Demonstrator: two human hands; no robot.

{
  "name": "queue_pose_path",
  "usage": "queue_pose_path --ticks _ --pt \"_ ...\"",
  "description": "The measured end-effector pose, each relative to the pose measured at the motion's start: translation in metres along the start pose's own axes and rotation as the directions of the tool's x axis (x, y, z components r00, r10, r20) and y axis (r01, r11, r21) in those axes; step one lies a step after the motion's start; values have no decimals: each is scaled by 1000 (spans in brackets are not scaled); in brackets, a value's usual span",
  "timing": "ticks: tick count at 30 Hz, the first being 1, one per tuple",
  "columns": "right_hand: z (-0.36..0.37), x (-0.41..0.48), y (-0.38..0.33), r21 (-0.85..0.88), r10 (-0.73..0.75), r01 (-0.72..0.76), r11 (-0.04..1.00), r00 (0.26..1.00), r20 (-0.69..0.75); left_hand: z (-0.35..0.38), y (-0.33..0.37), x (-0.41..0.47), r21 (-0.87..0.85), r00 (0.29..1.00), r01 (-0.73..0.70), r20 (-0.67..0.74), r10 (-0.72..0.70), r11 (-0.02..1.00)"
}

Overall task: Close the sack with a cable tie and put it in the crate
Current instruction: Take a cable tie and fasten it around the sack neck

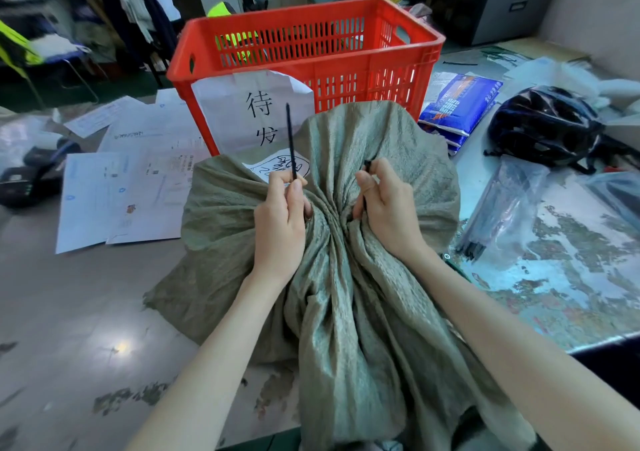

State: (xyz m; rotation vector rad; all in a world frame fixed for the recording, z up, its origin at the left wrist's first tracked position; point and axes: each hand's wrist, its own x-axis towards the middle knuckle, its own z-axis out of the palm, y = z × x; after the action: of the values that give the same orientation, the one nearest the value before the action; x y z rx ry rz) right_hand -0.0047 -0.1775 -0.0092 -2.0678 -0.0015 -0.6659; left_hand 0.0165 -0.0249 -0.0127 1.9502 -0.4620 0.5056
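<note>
A person's two hands gather the neck of a grey-green woven sack [346, 277] on a table [69, 312], the left hand [280, 222] pinching the long free end of a black cable tie [290, 139] between thumb and fingers while the right hand [388, 204] has its fingers curled tight around the tie's other end at the bunched cloth. The sack spreads over the table's near edge and its far side lies against the foot of a red slatted crate [346, 52], which stands just behind it with its top open and a handwritten paper label [256, 114] taped to its front. Loose printed sheets [131, 187] cover the table to the left; to the right lie a blue packet [460, 104], a black helmet [543, 125] and a clear bag of spare ties [502, 208], leaving bare table at the near left.
</note>
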Motion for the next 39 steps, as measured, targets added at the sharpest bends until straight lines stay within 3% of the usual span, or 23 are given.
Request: queue_pose_path --ticks 7,17,20,24,32,39 --pt "8 -8 9 37 26 -23 999 998 -60 18 -7 4 64 981 -134 -131 142 989" --pt "9 -15 13 122 52 -43 992 996 -71 26 -29 -6 -173 996 87 -14 -91 981" --pt "10 -14 14 101 5 5 995 995 -98 26 -33 -8 -172 994 112 9 -112 979" --pt "11 -9 10 -51 -149 144 988 980 -130 28 -33 -10 -181 991 132 43 -126 975" --pt "17 2 12 -9 -99 99 995 995 23 30 -35 -12 -176 986 168 35 -165 970" --pt "21 10 19 -57 -75 77 995 997 30 31 -37 -3 -49 990 138 23 -137 989"
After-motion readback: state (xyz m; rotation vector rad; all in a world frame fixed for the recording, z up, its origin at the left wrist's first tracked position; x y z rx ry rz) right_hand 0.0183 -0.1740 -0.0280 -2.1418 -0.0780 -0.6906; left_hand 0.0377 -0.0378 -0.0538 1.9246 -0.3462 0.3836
